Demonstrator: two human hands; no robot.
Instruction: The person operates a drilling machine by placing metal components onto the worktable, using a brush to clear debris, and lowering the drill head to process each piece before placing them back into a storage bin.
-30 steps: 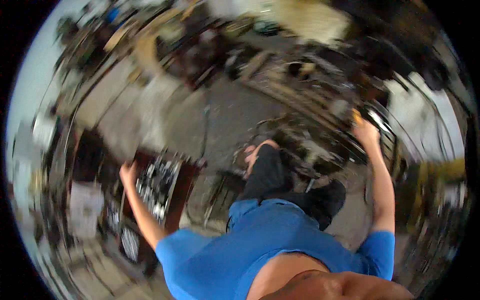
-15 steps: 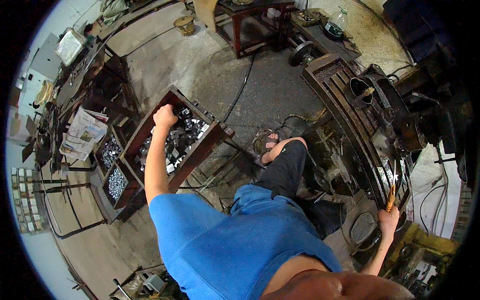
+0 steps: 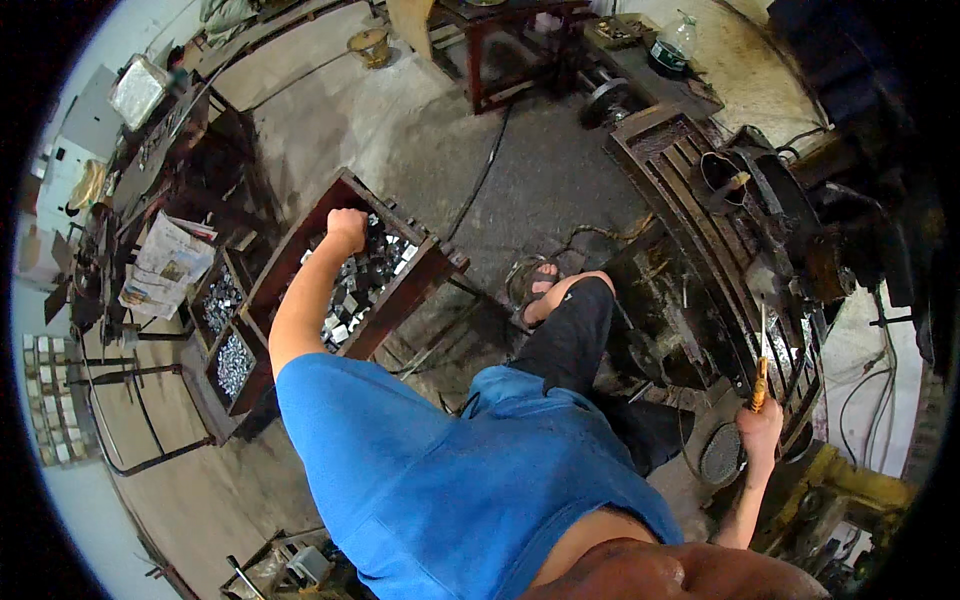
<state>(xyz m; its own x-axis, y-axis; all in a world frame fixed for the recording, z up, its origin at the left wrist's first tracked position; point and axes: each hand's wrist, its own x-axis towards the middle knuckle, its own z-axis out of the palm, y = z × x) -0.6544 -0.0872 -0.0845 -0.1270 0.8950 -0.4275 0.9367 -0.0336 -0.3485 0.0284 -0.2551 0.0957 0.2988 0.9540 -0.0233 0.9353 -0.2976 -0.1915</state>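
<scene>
My left hand (image 3: 347, 228) is closed above the far end of a dark wooden tray (image 3: 267, 300). Whatever its fingers hold, if anything, is hidden. Under and beside it lie many small dark and shiny metal blocks (image 3: 352, 298). On the right, my right hand (image 3: 760, 430) is wrapped round the yellow-orange handle of a slim tool (image 3: 761, 385). The tool's thin metal shaft points away from me, over the near end of the slatted machine bed (image 3: 690, 190); its exact kind is unclear.
Left of the tray, smaller bins hold little metal parts (image 3: 234, 362), with a newspaper (image 3: 165, 268) beyond. A bucket (image 3: 370, 48) and a dark table (image 3: 475, 60) stand at the back. A cable (image 3: 487, 170) crosses the floor. A round mesh piece (image 3: 722, 455) is near my right hand.
My left hand has shifted slightly right and away from me over the tray. My right hand and its tool have moved left, and the tool now points more straight ahead.
</scene>
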